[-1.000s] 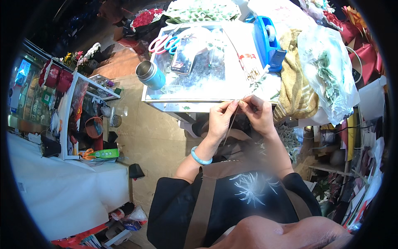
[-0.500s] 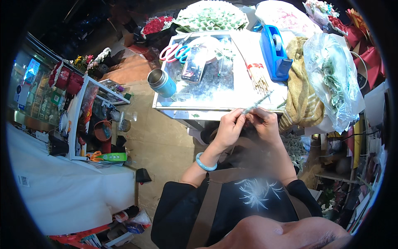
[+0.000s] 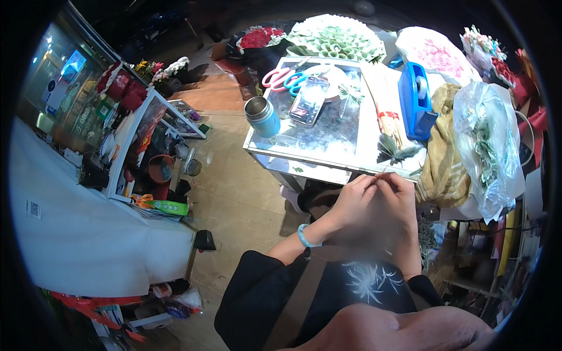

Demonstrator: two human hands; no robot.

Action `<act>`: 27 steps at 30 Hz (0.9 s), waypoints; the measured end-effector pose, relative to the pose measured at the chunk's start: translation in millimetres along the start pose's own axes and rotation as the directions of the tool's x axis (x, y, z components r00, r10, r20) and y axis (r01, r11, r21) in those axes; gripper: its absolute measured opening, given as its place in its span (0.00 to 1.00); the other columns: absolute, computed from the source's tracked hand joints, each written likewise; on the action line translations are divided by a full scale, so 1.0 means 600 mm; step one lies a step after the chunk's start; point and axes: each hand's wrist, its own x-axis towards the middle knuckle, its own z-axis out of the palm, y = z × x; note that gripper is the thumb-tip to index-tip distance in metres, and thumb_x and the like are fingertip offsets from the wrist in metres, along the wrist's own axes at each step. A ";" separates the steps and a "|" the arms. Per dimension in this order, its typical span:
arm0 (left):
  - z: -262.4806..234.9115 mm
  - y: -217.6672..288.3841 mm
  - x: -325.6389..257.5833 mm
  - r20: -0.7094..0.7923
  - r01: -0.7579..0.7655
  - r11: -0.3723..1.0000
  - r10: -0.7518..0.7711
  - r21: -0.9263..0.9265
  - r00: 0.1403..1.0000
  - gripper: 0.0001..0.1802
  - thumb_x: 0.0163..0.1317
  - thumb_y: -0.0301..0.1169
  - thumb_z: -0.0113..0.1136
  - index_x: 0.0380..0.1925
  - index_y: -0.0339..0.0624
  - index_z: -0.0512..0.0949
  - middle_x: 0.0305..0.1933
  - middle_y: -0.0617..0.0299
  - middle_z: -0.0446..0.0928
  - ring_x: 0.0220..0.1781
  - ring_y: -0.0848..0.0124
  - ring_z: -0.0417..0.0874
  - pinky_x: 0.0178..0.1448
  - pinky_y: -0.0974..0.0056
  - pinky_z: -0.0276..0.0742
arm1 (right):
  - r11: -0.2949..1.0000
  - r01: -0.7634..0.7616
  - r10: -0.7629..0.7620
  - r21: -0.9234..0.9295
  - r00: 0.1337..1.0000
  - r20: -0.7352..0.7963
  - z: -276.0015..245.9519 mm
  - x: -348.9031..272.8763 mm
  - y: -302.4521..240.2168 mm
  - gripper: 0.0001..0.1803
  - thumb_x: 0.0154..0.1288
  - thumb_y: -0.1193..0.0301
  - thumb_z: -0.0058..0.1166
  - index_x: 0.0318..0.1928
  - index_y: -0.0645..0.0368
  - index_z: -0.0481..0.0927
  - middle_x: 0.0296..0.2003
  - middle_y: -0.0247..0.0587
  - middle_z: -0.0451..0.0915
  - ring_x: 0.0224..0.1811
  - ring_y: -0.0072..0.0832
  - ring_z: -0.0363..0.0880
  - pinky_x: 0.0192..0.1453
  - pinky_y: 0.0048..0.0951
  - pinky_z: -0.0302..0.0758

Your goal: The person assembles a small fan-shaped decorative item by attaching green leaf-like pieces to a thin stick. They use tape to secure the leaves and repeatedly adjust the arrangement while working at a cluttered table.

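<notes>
My left hand [image 3: 358,196] and my right hand [image 3: 399,190] meet just in front of the table's near edge, fingertips pinched together. From between them a thin stem rises to a grey-green leafy sprig [image 3: 396,151], its leaves fanned out over the tabletop; the exact grip is partly hidden by my fingers. Just beyond the sprig lies a bundle of thin sticks [image 3: 389,120] tied with red. A blue tape dispenser [image 3: 417,102] stands to the right of the sticks. My left wrist wears a pale blue bangle [image 3: 302,235].
On the glass-topped table [image 3: 345,140] are an open blue flask [image 3: 263,117], a phone [image 3: 309,100], pink-handled scissors [image 3: 277,77] and blue-handled scissors [image 3: 295,83]. A brown towel [image 3: 444,152] and plastic-wrapped greenery [image 3: 486,146] hang at the right. A large green bouquet [image 3: 336,38] stands behind.
The narrow pale-green bundle above my hands now shows as spread leaves. My fingers have come closer together at the stem. The whole view has shifted, putting the table lower and further right.
</notes>
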 end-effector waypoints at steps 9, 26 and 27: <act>0.000 0.026 0.002 0.079 -0.066 0.997 0.063 0.034 0.995 0.10 0.65 0.30 0.46 0.37 0.33 0.72 0.31 0.48 0.72 0.32 0.55 0.76 0.36 0.63 0.71 | 0.982 -0.035 0.025 0.188 0.998 0.060 -0.028 -0.005 0.012 0.04 0.58 0.77 0.56 0.33 0.66 0.78 0.21 0.29 0.75 0.20 0.13 0.68 0.23 0.15 0.64; -0.047 0.068 0.013 0.619 0.441 0.676 0.028 -0.590 0.785 0.15 0.66 0.38 0.47 0.32 0.38 0.75 0.20 0.71 0.66 0.21 0.81 0.63 0.26 0.76 0.57 | 0.750 -0.242 0.072 0.615 0.955 0.288 -0.032 -0.041 0.019 0.07 0.54 0.80 0.57 0.35 0.68 0.78 0.24 0.42 0.80 0.24 0.21 0.77 0.26 0.16 0.71; -0.052 0.075 0.015 0.645 0.450 0.638 0.095 -0.624 0.758 0.15 0.66 0.39 0.47 0.32 0.39 0.75 0.20 0.75 0.64 0.20 0.85 0.59 0.26 0.78 0.54 | 0.746 -0.241 0.072 0.621 0.956 0.284 -0.028 -0.046 0.020 0.07 0.53 0.81 0.57 0.35 0.68 0.79 0.24 0.41 0.79 0.24 0.22 0.77 0.27 0.17 0.70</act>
